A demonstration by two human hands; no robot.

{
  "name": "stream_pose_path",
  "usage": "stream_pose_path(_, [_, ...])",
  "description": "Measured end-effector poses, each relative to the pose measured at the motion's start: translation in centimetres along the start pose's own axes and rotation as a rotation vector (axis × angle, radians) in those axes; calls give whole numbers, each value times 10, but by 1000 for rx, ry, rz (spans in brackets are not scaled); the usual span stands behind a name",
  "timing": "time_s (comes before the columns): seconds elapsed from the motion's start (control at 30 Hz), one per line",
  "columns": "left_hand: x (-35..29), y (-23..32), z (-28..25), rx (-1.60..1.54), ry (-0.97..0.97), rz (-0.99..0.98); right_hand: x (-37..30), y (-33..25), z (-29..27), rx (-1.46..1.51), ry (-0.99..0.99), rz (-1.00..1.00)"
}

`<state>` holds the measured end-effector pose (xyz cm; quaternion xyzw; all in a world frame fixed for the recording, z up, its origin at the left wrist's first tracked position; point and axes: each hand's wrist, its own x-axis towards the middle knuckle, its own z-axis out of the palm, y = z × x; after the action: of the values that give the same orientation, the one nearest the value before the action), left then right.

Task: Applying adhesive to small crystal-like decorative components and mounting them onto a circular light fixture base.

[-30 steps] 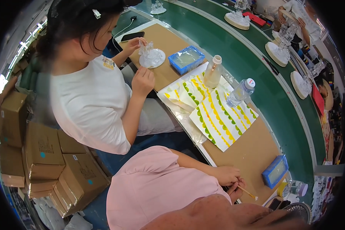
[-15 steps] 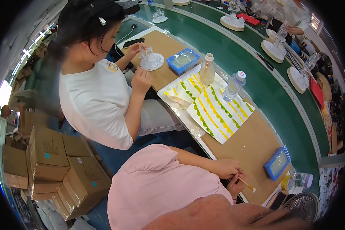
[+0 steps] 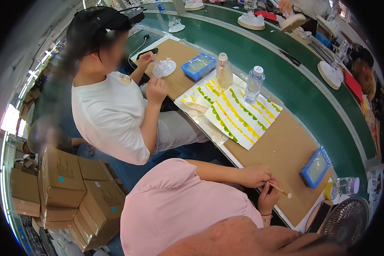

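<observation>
My left hand (image 3: pixel 257 176) is closed at the near edge of the brown work board (image 3: pixel 281 145), its fingertips pressed together against my right hand (image 3: pixel 269 199). A small brush (image 3: pixel 280 188) with a pale tip sticks out from between them, pointing right over the board. My right fingers are curled around its handle; whatever my left fingertips pinch is too small to make out. Beyond the brush, a blue-edged tray (image 3: pixel 315 167) with a pale, translucent inside lies at the board's right side.
A patterned paper sheet (image 3: pixel 243 117) bears a clear bottle (image 3: pixel 254 85) and a cloudy bottle (image 3: pixel 223 71). To the left, a co-worker (image 3: pixel 109 111) handles clear parts at a white disc (image 3: pixel 164 68). A fan (image 3: pixel 345 222) and jar (image 3: pixel 343 187) stand at right; cartons (image 3: pixel 64 175) behind.
The view has shifted slightly. My hands stay together, and the brush now lies closer to level. The co-worker's far hand has moved off the disc. Across the belt, a person has shifted.
</observation>
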<state>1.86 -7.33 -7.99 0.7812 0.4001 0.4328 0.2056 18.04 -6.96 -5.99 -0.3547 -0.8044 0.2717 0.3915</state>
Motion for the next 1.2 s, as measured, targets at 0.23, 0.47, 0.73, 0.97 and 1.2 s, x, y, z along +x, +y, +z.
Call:
stream_pose_path(0.23, [4, 5, -5, 4, -45, -24, 1, -2, -8, 83, 15, 68])
stream_pose_path(0.47, [1, 5, -9, 7, -16, 5, 1, 1, -2, 151, 55, 56])
stream_pose_path(0.73, [-23, 6, -110, -309, 431, -239, -9, 8, -10, 483, -8, 308])
stream_pose_path(0.97, [-87, -66, -272, -676, 1550, -428, -7, 11, -6, 398, -52, 302])
stream_pose_path(1.2, [-63, -66, -293, -436, 1353, -501, -6, 7, -1, 368, -31, 328])
